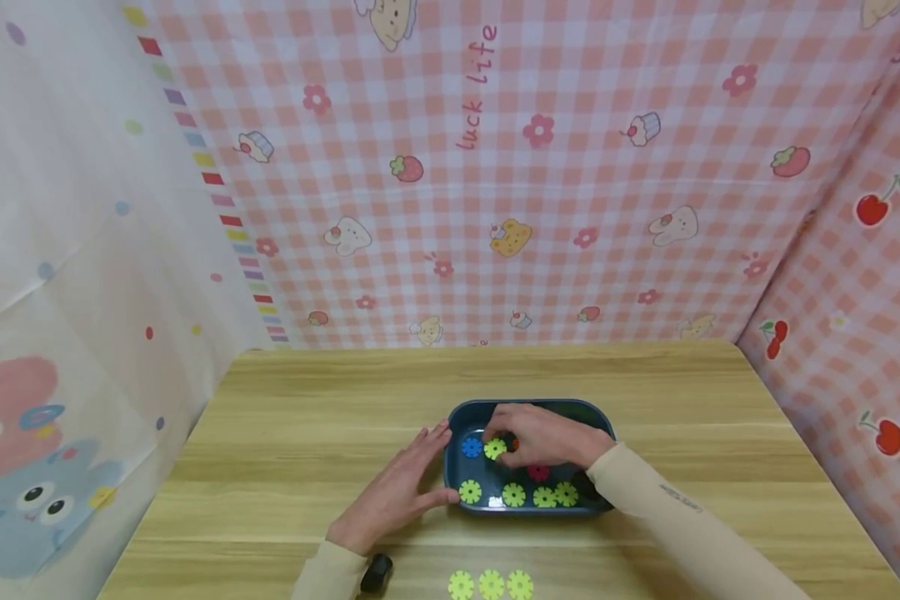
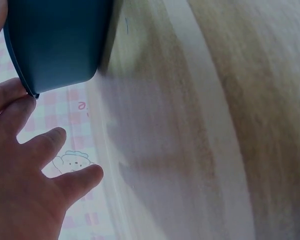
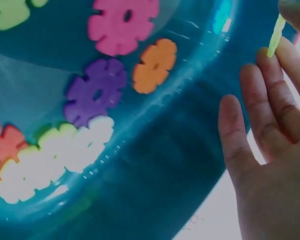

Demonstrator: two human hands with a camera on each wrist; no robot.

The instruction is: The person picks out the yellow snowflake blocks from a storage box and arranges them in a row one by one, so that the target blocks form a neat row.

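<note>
Currently, the right hand (image 1: 537,436) is pinching a yellow-green disc (image 1: 495,450) over the tray (image 1: 487,472), thumb and fingers narrowly parted around it, while the left hand (image 1: 397,485) is lying spread against the tray's end. Keeping that pinch light and the tray steady should be helping.

The left hand (image 1: 399,485) and right hand (image 1: 542,435) are bare, each below a long, fairly snug cream sleeve. The left sleeve (image 1: 328,575) shows towards seven o'clock in the head view, the right sleeve (image 1: 686,527) between four and five. A small dark mark (image 1: 681,498) is on the right one. At four o'clock from the left cuff (image 1: 345,554) sits a rounded black block (image 1: 377,573), probably a wrist-worn device, though it shows too small to be sure.
</note>
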